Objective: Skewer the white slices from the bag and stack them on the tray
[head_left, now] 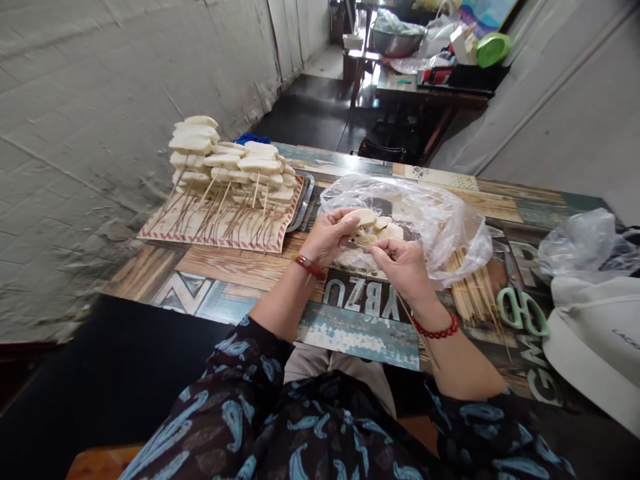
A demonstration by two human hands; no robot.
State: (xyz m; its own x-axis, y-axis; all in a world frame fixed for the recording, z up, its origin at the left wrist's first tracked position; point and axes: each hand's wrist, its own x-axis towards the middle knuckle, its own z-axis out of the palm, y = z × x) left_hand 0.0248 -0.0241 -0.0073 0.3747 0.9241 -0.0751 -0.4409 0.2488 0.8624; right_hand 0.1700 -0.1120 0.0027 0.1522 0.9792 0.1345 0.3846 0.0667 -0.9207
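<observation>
Over the table's middle, my left hand (327, 233) pinches a pale, flat oval slice (363, 217) between thumb and fingers. My right hand (400, 260), closed beside it, grips thin bamboo skewers (417, 327) whose ends stick out below the palm, toward the wrist. Whether a skewer tip touches the slice is hard to make out. More pale slices (391, 231) lie behind the fingers in a crumpled clear plastic bag (430, 213). At the left, skewered slices (235, 163) are stacked several layers high on a paper-lined tray (303, 207), sticks pointing toward me.
Right of the bag lie a bundle of bamboo skewers (470, 293) and green-handled scissors (523, 310). A white cap (595, 333) and another plastic bag (580, 243) sit at the right edge. A wall (90, 133) runs along the left. Behind stands a second table (430, 97) with a metal bowl (397, 43).
</observation>
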